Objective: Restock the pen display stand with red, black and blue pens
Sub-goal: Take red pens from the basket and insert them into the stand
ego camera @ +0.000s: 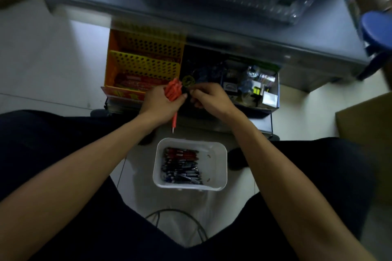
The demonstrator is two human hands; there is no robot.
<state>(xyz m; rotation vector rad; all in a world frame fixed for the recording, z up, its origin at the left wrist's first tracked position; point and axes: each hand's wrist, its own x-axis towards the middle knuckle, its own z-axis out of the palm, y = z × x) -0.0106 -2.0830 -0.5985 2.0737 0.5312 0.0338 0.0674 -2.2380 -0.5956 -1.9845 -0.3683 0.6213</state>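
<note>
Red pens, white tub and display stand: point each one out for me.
red pens [172,91], head view, bundled barrel ends
white tub [214,163], head view, bare inner floor
display stand [254,0], head view, clear tiered front

red pens [172,91], white bin [216,165], perforated yellow basket [146,63].

white bin [214,167] | open-topped between knees | counter edge [212,27] overhangs ahead

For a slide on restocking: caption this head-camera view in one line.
Left hand grips a bundle of red pens, right hand close beside it, above a white tub of spare pens.
</note>
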